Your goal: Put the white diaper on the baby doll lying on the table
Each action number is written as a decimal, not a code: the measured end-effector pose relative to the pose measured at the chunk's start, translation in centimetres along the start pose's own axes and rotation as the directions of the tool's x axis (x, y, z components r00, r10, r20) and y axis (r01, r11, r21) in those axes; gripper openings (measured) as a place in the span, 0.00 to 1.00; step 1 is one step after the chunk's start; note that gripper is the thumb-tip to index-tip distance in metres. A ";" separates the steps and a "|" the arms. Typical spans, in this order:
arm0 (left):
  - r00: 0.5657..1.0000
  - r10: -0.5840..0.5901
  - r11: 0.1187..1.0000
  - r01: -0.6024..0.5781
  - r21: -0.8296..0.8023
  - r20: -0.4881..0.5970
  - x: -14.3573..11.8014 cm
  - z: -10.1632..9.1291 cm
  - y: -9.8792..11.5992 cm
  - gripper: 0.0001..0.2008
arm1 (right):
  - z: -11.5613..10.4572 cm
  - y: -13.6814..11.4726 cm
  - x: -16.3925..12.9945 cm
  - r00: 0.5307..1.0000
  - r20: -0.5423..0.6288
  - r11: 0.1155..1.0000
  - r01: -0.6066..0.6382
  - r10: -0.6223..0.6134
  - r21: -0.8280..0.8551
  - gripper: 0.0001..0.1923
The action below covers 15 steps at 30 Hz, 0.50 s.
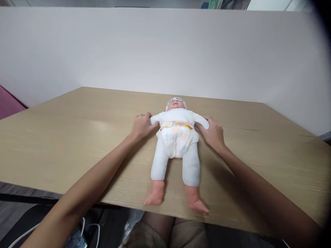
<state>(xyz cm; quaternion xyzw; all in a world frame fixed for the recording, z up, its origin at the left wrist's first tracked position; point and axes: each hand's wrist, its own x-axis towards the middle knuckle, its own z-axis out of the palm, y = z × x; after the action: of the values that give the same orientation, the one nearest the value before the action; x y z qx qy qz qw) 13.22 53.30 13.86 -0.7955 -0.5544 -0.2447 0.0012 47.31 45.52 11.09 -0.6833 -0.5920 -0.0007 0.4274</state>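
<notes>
A baby doll (176, 115) in white cloth lies on its back on the table, head away from me and bare feet toward me. Around its hips sits a white diaper (177, 139) with an orange-edged, printed waistband. A white headband (176, 99) with lettering circles the doll's head. My left hand (142, 126) grips the end of the doll's arm on the left, fingers wrapped round it. On the other side, my right hand (212, 132) is closed round the doll's other arm, thumb beneath. Both doll arms are held out sideways.
The wooden table (64, 148) stretches wide on both sides, with its near edge just past the doll's feet. A white partition (165, 51) rises behind it. My lap (165, 230) is below the edge; white cables (97, 230) hang at lower left.
</notes>
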 end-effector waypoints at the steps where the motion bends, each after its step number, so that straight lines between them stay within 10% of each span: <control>1: 0.999 -0.030 0.999 0.029 -0.040 -0.015 -1.3 -1.3 0.8 0.22 | -1.1 -0.8 -0.8 0.999 0.005 0.999 -0.037 0.036 0.025 0.28; 8: 0.985 -0.168 0.910 0.137 -0.392 -0.045 -17.2 -9.7 8.7 0.23 | -11.1 -4.5 -8.7 0.984 0.114 0.935 -0.168 0.138 0.313 0.25; 15: 0.983 0.029 0.815 0.082 -0.573 0.181 -40.3 -10.9 10.9 0.19 | -18.9 -4.6 -20.0 0.900 0.367 0.943 0.121 -0.236 0.310 0.23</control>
<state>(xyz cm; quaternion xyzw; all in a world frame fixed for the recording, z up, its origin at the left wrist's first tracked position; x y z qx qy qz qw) 7.88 10.61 10.67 -0.7692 -0.4627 -0.3280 -0.2943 47.18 18.03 15.61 -0.5440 -0.7211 0.1826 0.3882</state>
